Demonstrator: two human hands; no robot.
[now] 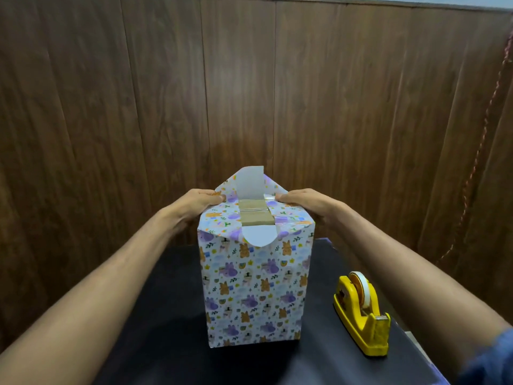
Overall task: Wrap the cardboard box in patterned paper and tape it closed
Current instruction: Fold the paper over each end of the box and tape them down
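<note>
Cardboard shows bare only in a brown strip on top of the box (254, 216), crossed by a band of clear tape; every other face we see wears the patterned paper (254, 290), thin and matte, printed with small purple and orange animals on white. The box stands upright, tall and square-edged, at the centre of the black worktop (172, 343). At 4 o'clock from it, well apart, sits a yellow tape dispenser (362, 312), chunky moulded plastic with a pale roll in its cradle.

We press the left hand (198, 202) onto the top left edge and the right hand (302, 202) onto the top right edge, each flattened on a folded side flap, fingers curled over the rim. At 12 o'clock the far flap (249, 183) stands up, its white underside toward us; at 6 o'clock the near flap (258, 236) hangs down over the front face, rounded at its tip.

Our worry, as a judgement: nothing yet fixes these folds, so lifting either hand for the dispenser could let the springy paper open and the creases drift. Pressing hard on a tall box could tip it or tear the paper at the corners.
</note>
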